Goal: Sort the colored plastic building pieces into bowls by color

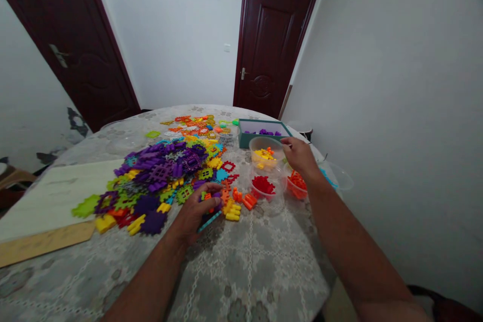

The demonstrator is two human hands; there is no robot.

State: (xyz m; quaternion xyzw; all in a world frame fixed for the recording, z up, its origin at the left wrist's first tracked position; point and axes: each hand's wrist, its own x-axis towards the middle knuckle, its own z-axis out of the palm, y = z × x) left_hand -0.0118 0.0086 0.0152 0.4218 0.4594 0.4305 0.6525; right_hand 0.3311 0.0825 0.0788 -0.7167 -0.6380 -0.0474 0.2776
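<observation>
My left hand [196, 211] is curled around a few small interlocking plastic building pieces [212, 200], orange and purple among them. A light-blue strip-like piece [209, 222] shows under its fingers. Beside this hand lie yellow pieces [232, 211] and orange pieces [249, 201]. My right hand [301, 157] reaches out with its fingertips together at the right rim of a clear plastic bowl [251, 148] with yellow and some orange pieces in it. Whether those fingers hold the rim or a small piece, I cannot tell.
A large mixed pile of building pieces [162, 166], mostly purple on top, covers the left-centre. Clear bowls hold red pieces [263, 185] and orange pieces [297, 182]. Behind stands a green box [245, 139] with purple pieces. Cardboard [45, 244] lies at the left.
</observation>
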